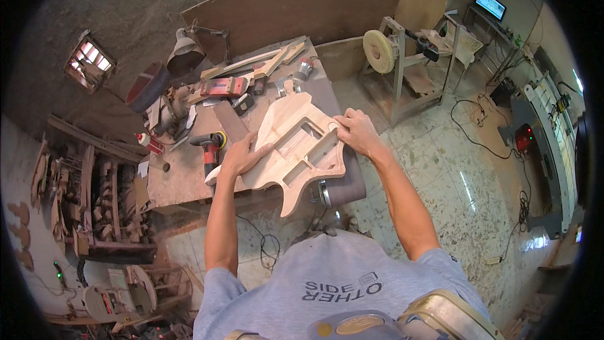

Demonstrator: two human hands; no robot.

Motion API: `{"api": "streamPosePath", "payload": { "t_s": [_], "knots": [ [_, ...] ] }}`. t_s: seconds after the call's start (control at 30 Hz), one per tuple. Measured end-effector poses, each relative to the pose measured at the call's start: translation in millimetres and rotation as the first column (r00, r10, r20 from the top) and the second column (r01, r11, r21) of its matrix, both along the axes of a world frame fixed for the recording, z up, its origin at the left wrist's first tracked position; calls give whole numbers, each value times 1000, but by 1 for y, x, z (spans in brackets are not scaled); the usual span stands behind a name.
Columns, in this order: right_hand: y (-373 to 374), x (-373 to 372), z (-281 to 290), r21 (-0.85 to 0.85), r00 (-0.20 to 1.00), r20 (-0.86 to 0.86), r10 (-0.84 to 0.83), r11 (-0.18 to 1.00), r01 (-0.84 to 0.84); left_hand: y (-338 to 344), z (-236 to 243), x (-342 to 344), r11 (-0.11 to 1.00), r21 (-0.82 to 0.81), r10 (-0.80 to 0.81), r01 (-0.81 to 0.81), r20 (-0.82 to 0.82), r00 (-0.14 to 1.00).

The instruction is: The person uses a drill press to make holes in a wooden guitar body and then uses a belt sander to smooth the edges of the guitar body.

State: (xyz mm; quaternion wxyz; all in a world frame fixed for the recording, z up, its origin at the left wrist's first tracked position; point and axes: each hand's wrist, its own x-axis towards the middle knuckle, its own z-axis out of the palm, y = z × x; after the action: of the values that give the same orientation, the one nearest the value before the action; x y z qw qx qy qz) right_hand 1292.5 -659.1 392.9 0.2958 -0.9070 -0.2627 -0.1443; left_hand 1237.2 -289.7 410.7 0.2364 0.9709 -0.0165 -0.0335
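Observation:
My left hand (246, 151) grips the left side of a pale wooden guitar body (280, 157) with routed cavities, and my right hand (357, 131) holds its upper right edge with bent fingers. The body is tilted over a belt sander (343, 189) at the bench's right edge, partly hidden beneath it; whether they touch I cannot tell. A red-and-black power sander (210, 154) lies left of my left hand on the wooden bench (176, 186). A wooden board (229, 118) and a battery pack (244, 103) lie behind the body.
Wood offcuts (277, 58), a desk lamp (187, 53) and a white bottle (149, 143) stand on the bench. At right are a wheel machine (379, 51), a monitor (489, 5), a large grey machine (544, 151) and floor cables (469, 121). A wood rack (88, 208) is at left.

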Motion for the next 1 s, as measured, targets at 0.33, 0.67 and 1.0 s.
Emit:
{"api": "streamPosePath", "payload": {
  "t_s": [0.33,0.67,1.0],
  "knots": [
    [-56,-6,-2,223,964,-220,-148,955,197,-72,19,17,999,12,-49,49,-73,996],
    [-75,-30,6,643,838,-545,32,657,394,-81,35,20,975,-52,-221,215,-144,965],
    [-50,-14,144,838,979,-71,189,543,-44,-46,157,7,944,-250,-171,213,178,969]
  ]
}}
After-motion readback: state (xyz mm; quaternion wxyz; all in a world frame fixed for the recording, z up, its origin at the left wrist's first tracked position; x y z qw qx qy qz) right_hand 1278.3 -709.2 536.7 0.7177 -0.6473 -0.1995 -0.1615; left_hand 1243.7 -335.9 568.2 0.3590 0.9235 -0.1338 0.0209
